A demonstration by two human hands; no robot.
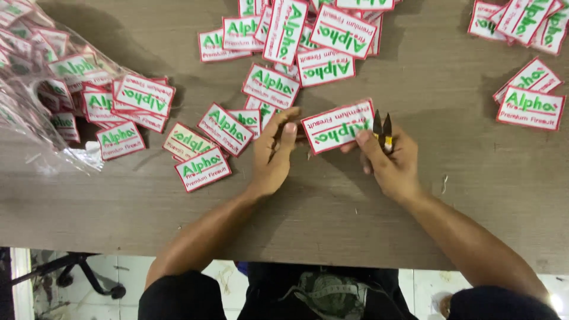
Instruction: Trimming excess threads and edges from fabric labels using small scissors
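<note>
1. From my remote seat I saw a grey-brown wooden tabletop (474, 195) filling most of the view
2. Below its near edge lay a pale tiled floor (142, 269), brightly lit
3. A dark chair base (77, 272) with a castor stood at lower left

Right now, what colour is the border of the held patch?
Red, around the white patch; head view.

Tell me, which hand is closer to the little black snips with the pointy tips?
The right hand. It grips the snips itself, blades poking up past its fingers. The left hand sits across the white patch that both hands hold, well away from them.
</note>
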